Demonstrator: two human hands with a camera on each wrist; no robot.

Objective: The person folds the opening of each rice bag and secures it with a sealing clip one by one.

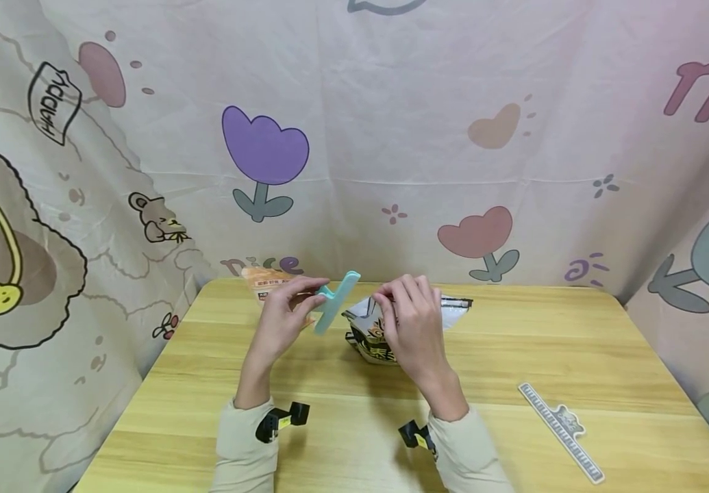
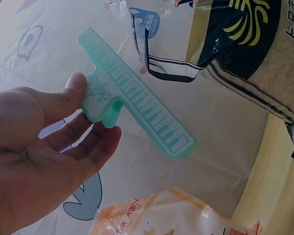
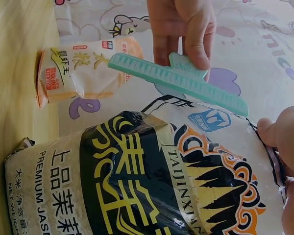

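Observation:
My left hand (image 1: 281, 311) pinches the grip tabs of a mint-green bag clip (image 1: 338, 302) between thumb and fingers. In the left wrist view the clip (image 2: 137, 98) shows a piano-key pattern along its bar, and its far end points toward the rice bag. The rice bag (image 1: 371, 340) stands upright on the table, dark label and loose rice visible in the right wrist view (image 3: 120, 171). At its top edge my right hand (image 1: 414, 323) pinches the film between thumb and fingers. Close to that edge, the clip (image 3: 181, 83) appears in front of or beside the bag; contact cannot be told.
A second, orange-and-white bag (image 3: 83, 73) stands behind my left hand at the table's back left. On the right of the wooden table (image 1: 502, 424) lies a grey-white clip (image 1: 560, 431) with a piano-key pattern. A printed cloth (image 1: 366, 123) hangs behind the table.

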